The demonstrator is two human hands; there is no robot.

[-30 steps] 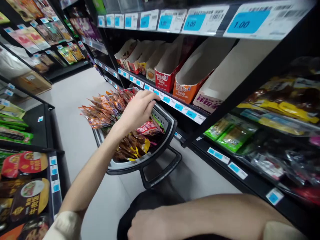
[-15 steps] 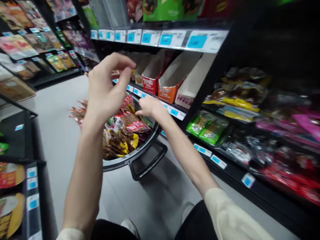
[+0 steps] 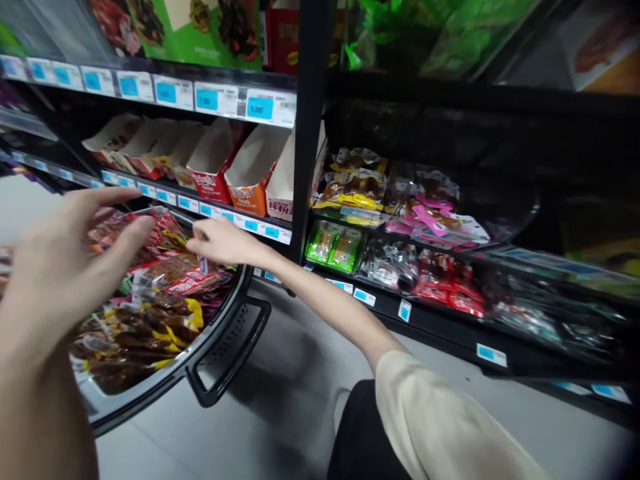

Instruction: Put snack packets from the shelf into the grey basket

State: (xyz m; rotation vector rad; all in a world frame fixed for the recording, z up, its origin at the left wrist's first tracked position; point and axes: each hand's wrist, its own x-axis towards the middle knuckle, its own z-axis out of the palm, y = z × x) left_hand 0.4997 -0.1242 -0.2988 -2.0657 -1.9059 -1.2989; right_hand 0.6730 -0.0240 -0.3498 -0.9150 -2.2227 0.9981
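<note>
My left hand [image 3: 75, 260] is raised over the near-left side of a round shopping basket [image 3: 220, 333], thumb and index finger spread, with nothing between them. Over the basket's right side, my right hand [image 3: 223, 241] has its fingers curled downward. A small purple-and-white piece [image 3: 203, 265] shows just under those fingertips; whether they grip it I cannot make out. Inside the basket lie red-and-clear snack packets [image 3: 187, 273] and brown vacuum-packed snacks with yellow edges [image 3: 165, 320]. My left hand and forearm hide part of the basket.
Open cardboard display boxes [image 3: 250, 170] stand on the shelf behind the basket. To the right, lower shelves hold green snack packs [image 3: 335, 247], red packets [image 3: 447, 283] and yellow-edged packets [image 3: 355, 183]. A black handle [image 3: 235, 363] sticks out from the basket rim.
The view has swung right, bringing more of the right-hand shelves in. My left hand is lower and closer to the camera. My right hand remains over the basket's right side, fingers now curled downward.
</note>
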